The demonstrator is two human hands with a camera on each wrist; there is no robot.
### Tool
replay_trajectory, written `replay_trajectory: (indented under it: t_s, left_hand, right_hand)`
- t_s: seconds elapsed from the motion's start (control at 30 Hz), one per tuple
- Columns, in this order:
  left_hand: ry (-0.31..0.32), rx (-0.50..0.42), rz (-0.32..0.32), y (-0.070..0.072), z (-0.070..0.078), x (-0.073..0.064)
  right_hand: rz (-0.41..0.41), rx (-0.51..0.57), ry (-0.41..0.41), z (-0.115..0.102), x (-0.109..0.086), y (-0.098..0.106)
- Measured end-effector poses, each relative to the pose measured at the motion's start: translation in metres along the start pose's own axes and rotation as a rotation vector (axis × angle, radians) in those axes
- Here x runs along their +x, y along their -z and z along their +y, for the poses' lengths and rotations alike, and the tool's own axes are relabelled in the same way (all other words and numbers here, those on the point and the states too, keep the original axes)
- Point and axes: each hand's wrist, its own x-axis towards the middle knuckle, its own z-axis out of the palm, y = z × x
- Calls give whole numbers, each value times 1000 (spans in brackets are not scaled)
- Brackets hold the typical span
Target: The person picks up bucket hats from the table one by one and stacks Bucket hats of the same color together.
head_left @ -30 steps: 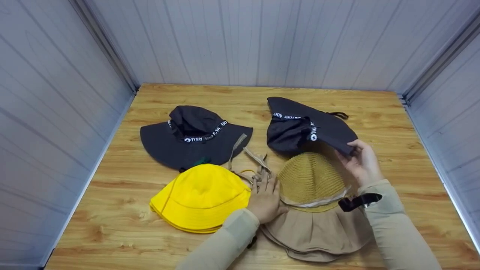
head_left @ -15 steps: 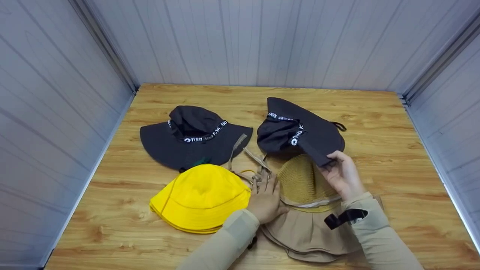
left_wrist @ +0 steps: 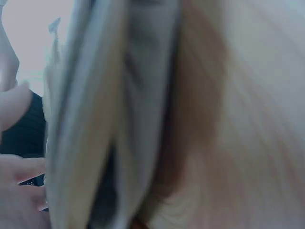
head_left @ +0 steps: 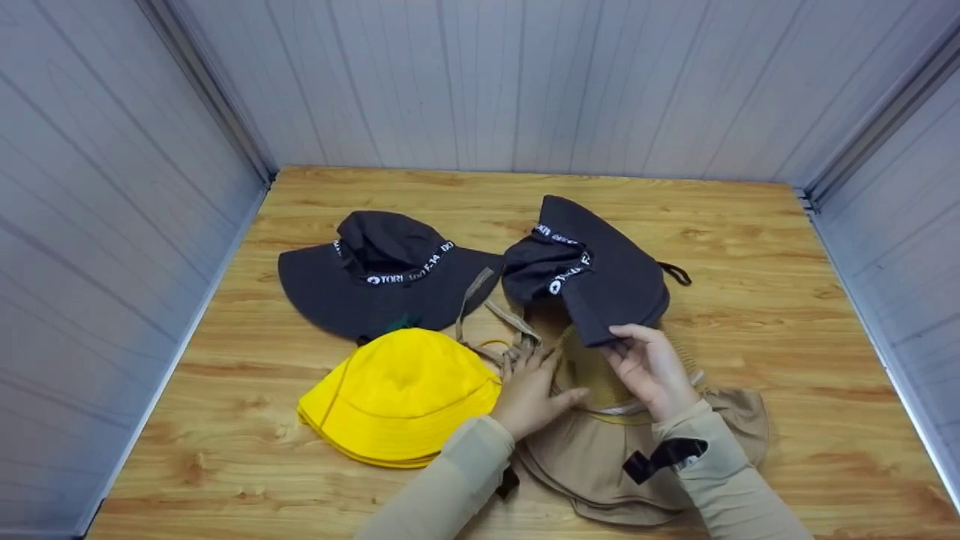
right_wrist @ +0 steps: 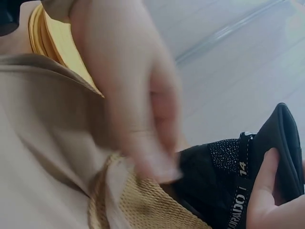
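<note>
My right hand (head_left: 649,371) pinches the near brim edge of a dark bucket hat (head_left: 619,270), thumb on top. A white-lettered band runs round its crown, and its brim folds over the straw crown of a sun hat (head_left: 622,465) with a pleated beige brim. In the right wrist view, the thumb presses the dark brim (right_wrist: 281,138). My left hand (head_left: 532,397) lies between the sun hat and a yellow bucket hat (head_left: 405,397), fingers extended near the beige ties and thumb spread over the straw. The beige brim (left_wrist: 90,119) fills much of the left wrist view, blurred.
A second dark hat (head_left: 390,292) with a lettered band lies at the back left, behind the yellow one. Pale ties (head_left: 480,300) trail between the hats. The wooden table (head_left: 187,442) is bounded by pale panel walls (head_left: 480,82) at the back and sides.
My right hand has drawn the dark hat's brim edge left and nearer, folding it further over the straw crown. My left hand stays in place, its thumb lifted outward.
</note>
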Motion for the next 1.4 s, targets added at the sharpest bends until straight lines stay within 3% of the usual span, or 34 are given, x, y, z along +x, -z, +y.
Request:
replay_trajectory:
  t_s: [0.2, 0.37, 0.63, 0.77, 0.93, 1.17, 1.4]
  left_hand:
    - [11, -342, 198, 6, 11, 4]
    - [110, -605, 233, 12, 21, 6]
    - [140, -868, 263, 13, 23, 9]
    - [151, -935, 256, 14, 22, 10]
    - [173, -950, 269, 15, 19, 12]
    - [245, -1000, 293, 22, 13, 14]
    - [305, -1087, 304, 31, 8, 15]
  right_hand:
    - [-6, -22, 24, 12, 1, -3]
    - [15, -55, 72, 22, 1, -6]
    - [29, -66, 115, 32, 4, -10]
    - [18, -67, 118, 33, 4, -10]
    - [16, -63, 81, 29, 5, -7]
    - [53, 30, 14, 16, 7, -2]
    - [70, 58, -4, 1, 6, 4]
